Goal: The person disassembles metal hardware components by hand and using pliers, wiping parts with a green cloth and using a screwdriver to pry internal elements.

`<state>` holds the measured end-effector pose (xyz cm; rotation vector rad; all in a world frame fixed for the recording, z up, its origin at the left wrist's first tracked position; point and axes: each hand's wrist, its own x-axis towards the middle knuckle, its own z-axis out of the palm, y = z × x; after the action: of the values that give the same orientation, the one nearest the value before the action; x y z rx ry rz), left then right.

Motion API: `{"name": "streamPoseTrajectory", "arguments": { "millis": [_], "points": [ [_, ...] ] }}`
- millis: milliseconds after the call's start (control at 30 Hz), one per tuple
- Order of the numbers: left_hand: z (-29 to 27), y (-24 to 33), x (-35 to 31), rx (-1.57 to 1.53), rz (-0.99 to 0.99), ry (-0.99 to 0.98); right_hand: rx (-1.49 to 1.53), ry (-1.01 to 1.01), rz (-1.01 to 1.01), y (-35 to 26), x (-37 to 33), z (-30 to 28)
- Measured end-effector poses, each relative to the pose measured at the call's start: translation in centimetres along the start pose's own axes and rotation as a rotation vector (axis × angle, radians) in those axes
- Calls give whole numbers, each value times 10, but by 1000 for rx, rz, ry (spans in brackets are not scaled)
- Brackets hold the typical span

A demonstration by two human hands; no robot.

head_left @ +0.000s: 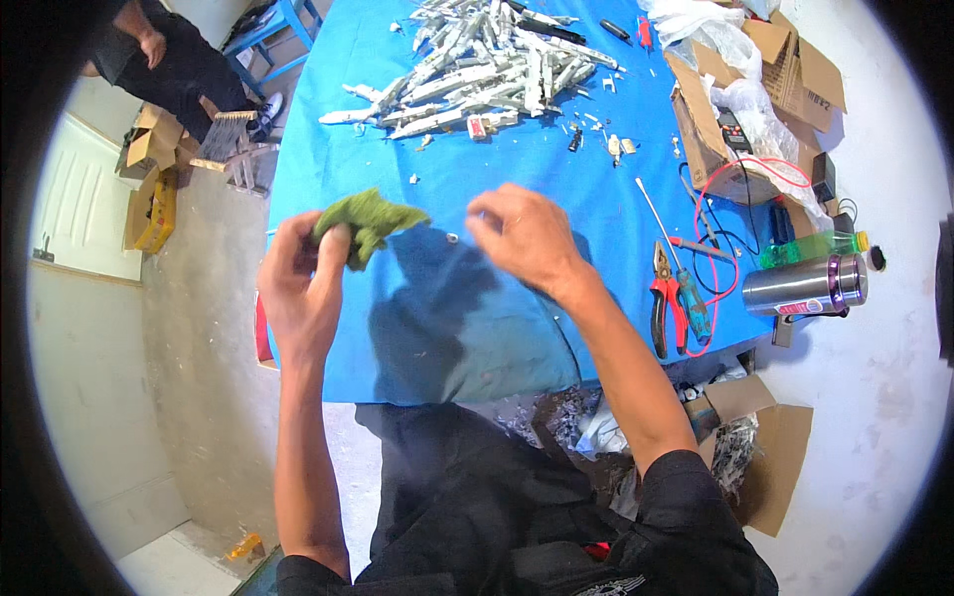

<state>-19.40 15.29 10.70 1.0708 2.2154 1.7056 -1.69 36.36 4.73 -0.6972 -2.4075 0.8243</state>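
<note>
A ragged, fuzzy green cloth (370,221) is pinched between the thumb and fingers of my left hand (306,273), above the near left part of the blue-covered table (328,368). To its right, my right hand (527,233) hovers with its fingers curled in toward the thumb. Whatever its fingertips may hold is too small or hidden to see. Between the two hands, a tiny pale ring-shaped piece (452,238) lies on the blue cover. My hands cast dark shadows below them, and the right one does not touch the green cloth.
A heap of white plastic strips (477,74) covers the far middle. At right lie red-handled pliers (668,303), a screwdriver (691,298), cables, a steel flask (805,286) and a green bottle (810,250). An open carton (701,124) stands behind. Another person (174,60) is at far left.
</note>
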Motion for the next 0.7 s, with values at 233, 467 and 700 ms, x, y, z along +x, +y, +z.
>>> {"name": "streamPoseTrajectory", "arguments": {
  "millis": [233,467,700],
  "points": [
    [-42,-49,-77,-169,-227,82,-143,-119,-15,-26,-7,22],
    [3,-29,-100,227,96,-32,-74,-45,19,-30,-23,12],
    [46,51,-211,19,358,-810,120,-178,280,-5,-143,-50]
  ]
}}
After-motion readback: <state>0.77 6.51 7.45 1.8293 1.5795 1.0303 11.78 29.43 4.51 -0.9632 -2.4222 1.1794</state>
